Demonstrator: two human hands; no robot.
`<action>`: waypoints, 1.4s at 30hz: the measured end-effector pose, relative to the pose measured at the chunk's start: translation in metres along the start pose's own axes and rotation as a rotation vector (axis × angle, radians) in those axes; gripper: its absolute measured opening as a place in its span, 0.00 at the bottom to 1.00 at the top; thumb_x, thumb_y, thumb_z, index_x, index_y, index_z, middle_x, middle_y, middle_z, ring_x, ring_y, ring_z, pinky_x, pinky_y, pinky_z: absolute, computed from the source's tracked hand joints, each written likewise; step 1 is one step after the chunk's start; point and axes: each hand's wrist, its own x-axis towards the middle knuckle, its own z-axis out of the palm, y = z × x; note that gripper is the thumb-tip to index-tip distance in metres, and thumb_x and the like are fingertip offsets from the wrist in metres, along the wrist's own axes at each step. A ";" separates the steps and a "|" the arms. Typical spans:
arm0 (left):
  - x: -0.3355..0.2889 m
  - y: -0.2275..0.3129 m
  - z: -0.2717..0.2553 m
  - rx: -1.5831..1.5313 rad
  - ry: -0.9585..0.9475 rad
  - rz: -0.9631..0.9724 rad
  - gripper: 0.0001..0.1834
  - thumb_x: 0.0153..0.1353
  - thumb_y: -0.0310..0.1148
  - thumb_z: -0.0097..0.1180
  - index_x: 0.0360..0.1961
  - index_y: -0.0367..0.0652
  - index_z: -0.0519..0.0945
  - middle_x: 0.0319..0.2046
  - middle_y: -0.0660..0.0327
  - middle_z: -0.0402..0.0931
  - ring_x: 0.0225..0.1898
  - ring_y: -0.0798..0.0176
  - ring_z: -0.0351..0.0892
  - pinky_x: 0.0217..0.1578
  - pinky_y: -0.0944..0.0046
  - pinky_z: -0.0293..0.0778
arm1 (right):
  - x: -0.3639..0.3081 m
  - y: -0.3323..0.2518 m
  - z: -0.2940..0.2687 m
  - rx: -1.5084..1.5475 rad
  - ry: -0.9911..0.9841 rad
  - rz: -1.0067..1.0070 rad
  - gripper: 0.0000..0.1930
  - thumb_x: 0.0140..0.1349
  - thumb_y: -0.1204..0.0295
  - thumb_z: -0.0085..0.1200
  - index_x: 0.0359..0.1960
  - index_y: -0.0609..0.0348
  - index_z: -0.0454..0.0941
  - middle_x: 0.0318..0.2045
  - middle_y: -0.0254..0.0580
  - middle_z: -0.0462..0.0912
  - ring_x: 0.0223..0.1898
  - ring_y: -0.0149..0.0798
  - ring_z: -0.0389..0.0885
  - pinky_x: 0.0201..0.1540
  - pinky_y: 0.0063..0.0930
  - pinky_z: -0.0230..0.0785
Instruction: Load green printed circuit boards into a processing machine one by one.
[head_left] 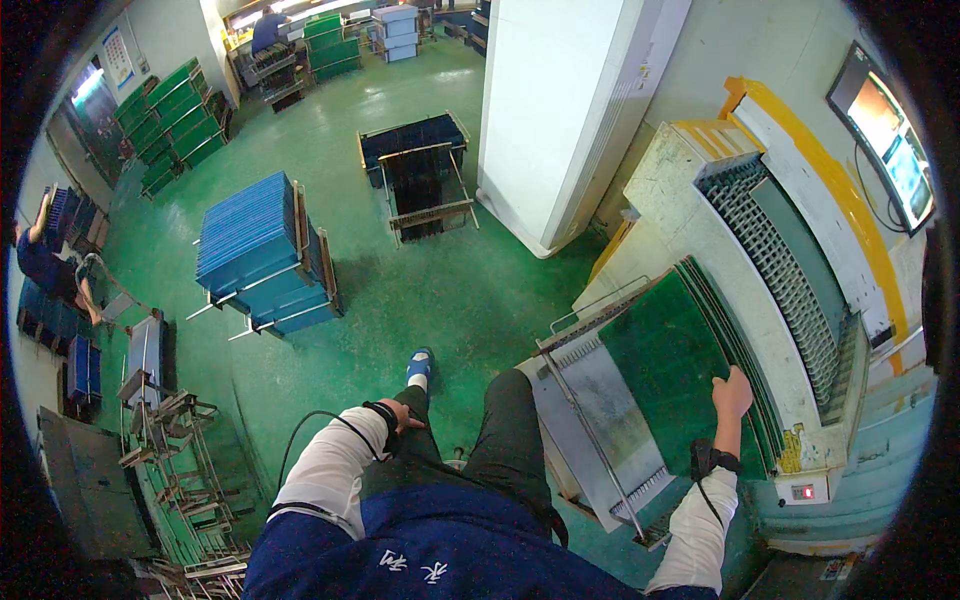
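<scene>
My right hand [733,392] is closed at the edge of a green panel [665,355], one of several thin flat panels standing in a metal rack [585,425] at my right. Its fingertips are curled against the panel; the exact grip is partly hidden. The rack has metal bars, toothed strips and a grey plate [615,400] beside the green panels. Over my left thigh lies my left hand [403,415], its fingers stretched out and nothing in it. A dark band and a thin cable show at each wrist.
A roller conveyor machine [790,270] runs along the right, below a wall screen [880,130]. Racked blue panels [255,245] stand ahead left, a dark rack [425,175] beyond, beside a white cabinet [545,110]. Metal racks [185,450] stand left; a person [50,260] works farther off.
</scene>
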 end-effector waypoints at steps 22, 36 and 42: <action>-0.154 0.070 -0.078 0.228 0.193 0.145 0.27 0.62 0.58 0.39 0.42 0.46 0.76 0.31 0.53 0.80 0.38 0.52 0.78 0.36 0.55 0.72 | 0.013 0.044 -0.179 0.024 0.158 -0.067 0.18 0.42 0.63 0.63 0.34 0.57 0.78 0.32 0.53 0.79 0.38 0.54 0.77 0.40 0.43 0.68; -0.144 0.069 -0.085 0.043 0.112 0.107 0.30 0.54 0.60 0.48 0.51 0.51 0.74 0.42 0.53 0.78 0.47 0.47 0.75 0.45 0.54 0.70 | 0.009 0.127 -0.132 1.944 0.078 0.279 0.16 0.56 0.73 0.54 0.46 0.62 0.72 0.43 0.45 0.77 0.48 0.47 0.74 0.46 0.39 0.69; -0.059 0.028 -0.050 0.112 -0.001 0.022 0.36 0.45 0.48 0.57 0.59 0.62 0.63 0.49 0.54 0.68 0.49 0.48 0.73 0.48 0.54 0.68 | 0.011 0.085 -0.078 2.358 0.006 0.324 0.13 0.56 0.78 0.52 0.43 0.60 0.68 0.43 0.45 0.75 0.45 0.47 0.73 0.51 0.43 0.67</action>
